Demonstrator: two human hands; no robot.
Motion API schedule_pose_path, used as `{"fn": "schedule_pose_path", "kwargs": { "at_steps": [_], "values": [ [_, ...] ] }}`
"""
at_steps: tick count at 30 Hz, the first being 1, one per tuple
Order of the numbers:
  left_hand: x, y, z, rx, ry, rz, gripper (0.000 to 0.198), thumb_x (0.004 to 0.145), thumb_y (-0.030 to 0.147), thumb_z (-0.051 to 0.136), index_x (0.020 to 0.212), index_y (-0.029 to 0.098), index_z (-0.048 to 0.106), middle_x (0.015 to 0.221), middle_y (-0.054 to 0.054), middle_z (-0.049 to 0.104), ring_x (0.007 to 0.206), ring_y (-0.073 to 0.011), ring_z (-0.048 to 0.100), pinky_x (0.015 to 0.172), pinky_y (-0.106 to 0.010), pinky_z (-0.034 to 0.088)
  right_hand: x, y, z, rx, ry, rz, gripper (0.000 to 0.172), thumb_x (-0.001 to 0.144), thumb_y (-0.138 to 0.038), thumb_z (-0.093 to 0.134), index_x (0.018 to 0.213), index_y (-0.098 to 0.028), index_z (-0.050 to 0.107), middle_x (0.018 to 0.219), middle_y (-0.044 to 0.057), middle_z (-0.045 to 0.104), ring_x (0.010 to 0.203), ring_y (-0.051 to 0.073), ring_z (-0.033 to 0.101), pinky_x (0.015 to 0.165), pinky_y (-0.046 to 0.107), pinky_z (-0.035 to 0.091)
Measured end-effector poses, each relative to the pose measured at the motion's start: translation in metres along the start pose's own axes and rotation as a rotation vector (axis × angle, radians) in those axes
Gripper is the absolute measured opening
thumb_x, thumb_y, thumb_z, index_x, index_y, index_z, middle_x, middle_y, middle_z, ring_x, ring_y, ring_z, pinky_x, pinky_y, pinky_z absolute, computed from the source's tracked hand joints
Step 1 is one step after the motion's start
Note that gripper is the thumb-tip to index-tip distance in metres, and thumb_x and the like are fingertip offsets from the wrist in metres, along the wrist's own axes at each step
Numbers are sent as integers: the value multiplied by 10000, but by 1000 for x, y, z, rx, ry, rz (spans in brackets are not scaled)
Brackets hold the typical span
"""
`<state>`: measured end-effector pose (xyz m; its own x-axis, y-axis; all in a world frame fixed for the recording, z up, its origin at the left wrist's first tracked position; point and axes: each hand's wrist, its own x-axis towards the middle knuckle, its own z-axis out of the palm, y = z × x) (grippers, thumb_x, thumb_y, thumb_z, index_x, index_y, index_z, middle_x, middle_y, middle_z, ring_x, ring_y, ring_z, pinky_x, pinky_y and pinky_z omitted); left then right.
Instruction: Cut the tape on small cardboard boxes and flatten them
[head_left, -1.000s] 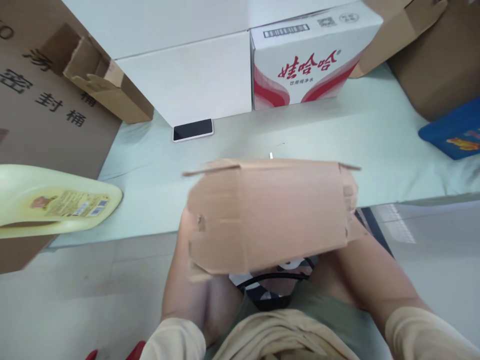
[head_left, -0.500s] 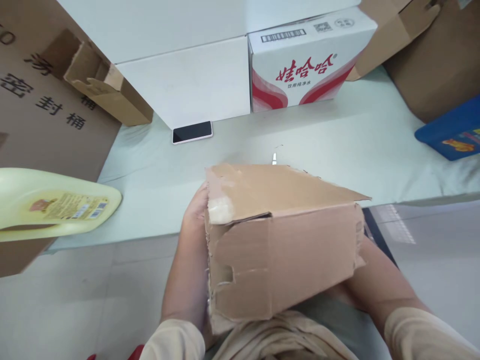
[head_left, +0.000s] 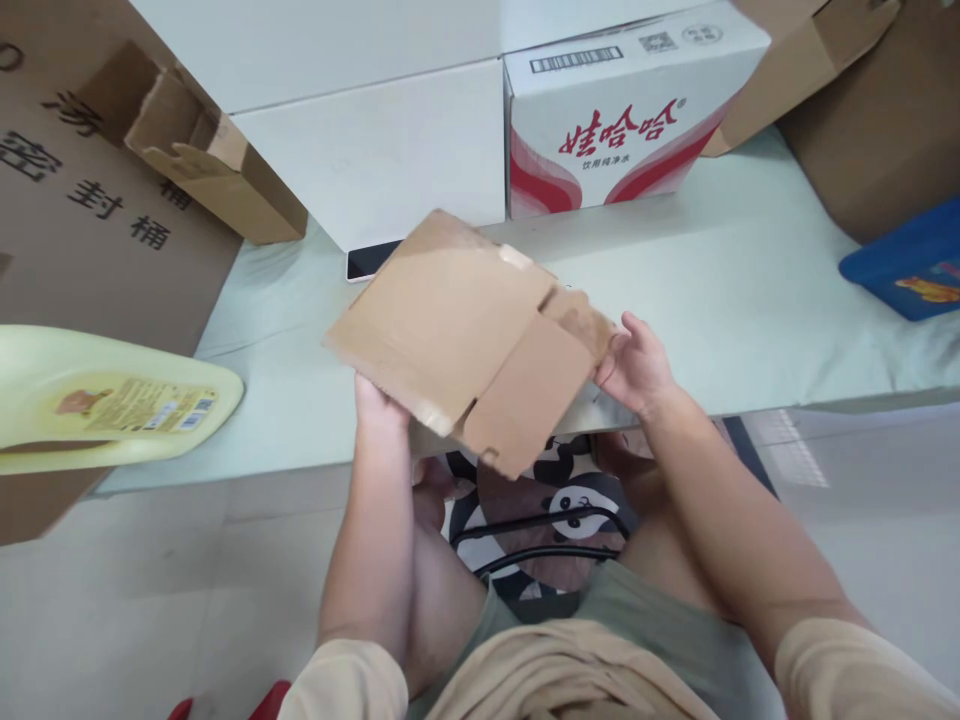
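Note:
A brown cardboard box [head_left: 450, 300] with worn, torn edges is held tilted over the front of the table. A flap [head_left: 529, 390] folds down at its near right side, and bits of clear tape show on its edges. My left hand [head_left: 381, 405] grips the box's lower left edge from beneath, its fingers mostly hidden under the cardboard. At the right end, my right hand [head_left: 634, 368] holds the box by its corner, thumb raised and fingers against the cardboard. Behind the box lies a phone [head_left: 367, 262], partly covered by it.
White cartons, one with red lettering [head_left: 622, 140], stand along the back of the cloth-covered table [head_left: 750, 300]. A small open carton [head_left: 217, 170] is at the back left. On the left lies a pale yellow jug [head_left: 112, 400]; a blue container [head_left: 911, 260] is at the right.
The box has moved away from my body toward the table and turned, so its broad face shows. My right hand has come into view at its right end; my lap and a panda-patterned surface now show.

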<state>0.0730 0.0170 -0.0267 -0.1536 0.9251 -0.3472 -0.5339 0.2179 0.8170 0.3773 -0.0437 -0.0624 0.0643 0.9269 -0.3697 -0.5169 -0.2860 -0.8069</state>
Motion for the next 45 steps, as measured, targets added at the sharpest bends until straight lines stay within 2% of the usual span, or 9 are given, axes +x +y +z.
{"fn": "schedule_pose_path", "kwargs": {
  "at_steps": [3,7,13,18,23,26,30,36,45],
  "values": [
    [7,-4,-1,-103,37,-1,345,1041,453,515,981,201,743,851,-68,757,834,-198,725,788,-320,632,-5,4,7,9,-59,22,556,628,-731,808,863,-249,662,633,-37,658,547,152,627,576,297,581],
    [7,-10,0,-174,30,-49,211,951,315,575,835,203,711,774,-71,747,796,-200,743,766,-297,629,-12,11,17,-88,-63,49,591,523,-570,950,932,-233,690,755,-19,735,594,132,648,508,243,528],
    [3,-3,1,-227,51,-96,168,855,261,504,815,205,657,745,-46,715,679,-177,717,621,-259,568,-32,-7,9,-138,-32,-44,517,555,-558,953,780,-213,640,504,-96,516,343,2,175,294,179,142],
    [2,9,-1,-256,55,-166,157,825,262,485,825,206,632,702,0,666,516,-124,620,495,-237,469,-65,-49,-23,37,333,-358,504,562,-537,964,761,-250,600,519,-117,547,293,7,198,249,186,195],
    [1,14,-2,-297,11,-203,89,775,261,525,754,202,588,604,32,576,457,-110,557,485,-234,442,-90,-92,-49,-46,952,-721,240,806,-146,762,792,-307,586,681,-88,689,321,60,480,287,190,384],
    [1,17,-4,-299,-8,-199,72,746,260,550,723,198,577,587,38,549,444,-101,541,480,-225,432,-80,-122,-61,-217,1065,-701,270,911,-76,613,801,-316,556,650,-79,682,317,70,512,315,205,408],
    [3,20,-10,-291,-11,-160,80,728,271,571,697,197,569,575,40,526,445,-98,527,477,-218,429,-23,-177,-61,-329,1171,-577,314,925,-73,632,775,-298,474,537,-97,584,310,63,478,370,249,378],
    [7,25,-10,-276,15,-136,91,709,275,568,683,188,563,574,41,507,442,-95,500,476,-215,423,59,-229,-29,-448,1068,-421,243,939,-23,490,779,-206,505,718,-71,590,634,59,678,647,289,493],
    [6,39,-11,-329,-9,-151,107,746,274,515,685,190,543,576,45,478,436,-91,477,476,-217,410,36,-155,1,-632,734,-299,179,935,-31,534,858,-193,542,818,-21,580,693,87,658,776,297,543]
  ]
}}
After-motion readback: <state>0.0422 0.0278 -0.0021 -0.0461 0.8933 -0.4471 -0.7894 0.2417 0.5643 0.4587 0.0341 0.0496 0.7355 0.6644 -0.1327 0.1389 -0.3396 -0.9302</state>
